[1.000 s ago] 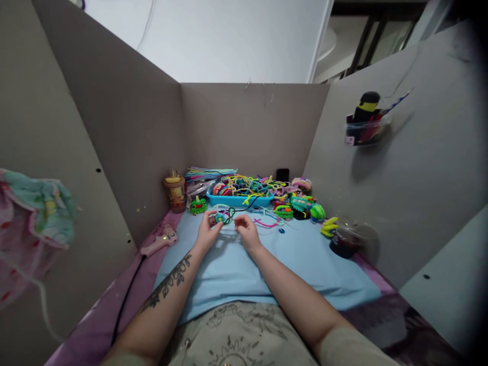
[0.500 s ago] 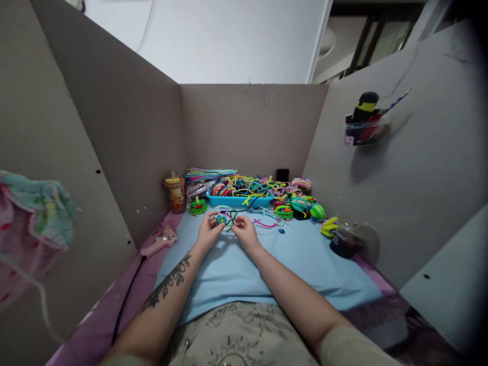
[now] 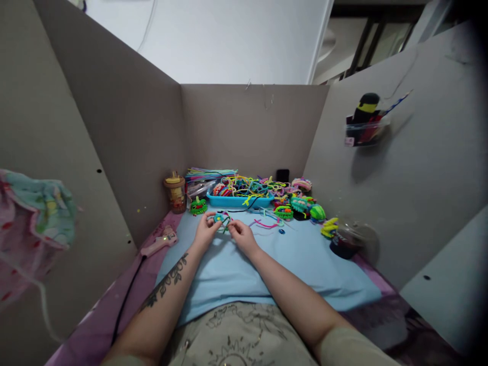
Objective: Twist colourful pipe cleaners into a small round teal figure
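Over the blue cloth, my left hand [image 3: 205, 227] is closed on a small teal pipe-cleaner piece [image 3: 218, 217] with a yellow spot. Thin stems stick out from it toward the right. My right hand [image 3: 243, 237] pinches a dark green pipe cleaner [image 3: 225, 229] beside that piece; the fingertips hide part of it. Just right of the hands, loose pink pipe cleaners [image 3: 267, 224] lie on the cloth, with a small dark blue oval piece [image 3: 281, 231] near them.
A blue tray [image 3: 240, 201] heaped with pipe cleaners stands at the back. Finished fuzzy pieces [image 3: 299, 203] sit to its right, a green frog-like one [image 3: 198, 206] to its left. A pink glue gun [image 3: 159, 244] lies at left, a lidded dark cup [image 3: 343, 245] at right.
Both hands have shifted slightly left. The dark green pipe cleaner, which stood up as a loop between the hands, now lies lower and closer to the teal piece.
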`<state>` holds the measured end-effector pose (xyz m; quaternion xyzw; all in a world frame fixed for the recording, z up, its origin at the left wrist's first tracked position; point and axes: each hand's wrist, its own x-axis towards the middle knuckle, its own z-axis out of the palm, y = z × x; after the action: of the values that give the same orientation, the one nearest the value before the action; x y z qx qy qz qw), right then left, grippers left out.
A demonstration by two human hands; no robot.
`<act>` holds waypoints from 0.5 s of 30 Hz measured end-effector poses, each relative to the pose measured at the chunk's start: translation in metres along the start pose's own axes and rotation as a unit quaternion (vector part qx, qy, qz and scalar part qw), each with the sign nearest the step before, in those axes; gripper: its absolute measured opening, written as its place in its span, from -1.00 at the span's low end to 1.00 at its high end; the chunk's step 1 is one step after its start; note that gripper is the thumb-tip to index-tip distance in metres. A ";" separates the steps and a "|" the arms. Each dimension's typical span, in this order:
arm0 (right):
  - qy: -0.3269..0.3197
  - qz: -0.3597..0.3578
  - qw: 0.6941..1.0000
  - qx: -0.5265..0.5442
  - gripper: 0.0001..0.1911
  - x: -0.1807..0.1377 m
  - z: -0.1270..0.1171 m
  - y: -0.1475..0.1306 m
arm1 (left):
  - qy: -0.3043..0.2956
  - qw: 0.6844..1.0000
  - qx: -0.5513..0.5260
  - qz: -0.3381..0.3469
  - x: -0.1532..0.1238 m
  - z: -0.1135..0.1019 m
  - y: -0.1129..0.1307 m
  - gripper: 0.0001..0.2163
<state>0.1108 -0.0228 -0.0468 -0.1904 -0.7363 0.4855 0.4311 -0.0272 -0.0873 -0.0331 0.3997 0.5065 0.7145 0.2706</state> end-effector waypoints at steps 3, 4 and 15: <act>0.066 -0.018 0.997 -0.031 -0.73 0.002 -0.004 0.001 | -0.043 0.999 0.011 -0.012 -0.005 0.006 0.003 -0.56; 0.079 -0.021 0.996 -0.043 -0.75 0.002 -0.004 0.001 | -0.050 0.999 0.011 -0.013 -0.006 0.007 0.004 -0.56; 0.141 -0.085 0.974 -0.156 -0.89 0.004 -0.002 0.001 | -0.096 0.995 0.001 -0.012 -0.005 0.005 -0.003 -0.56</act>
<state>0.1102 -0.0178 -0.0455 -0.2585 -0.7487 0.2942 0.5349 -0.0207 -0.0876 -0.0367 0.4605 0.4838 0.6691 0.3258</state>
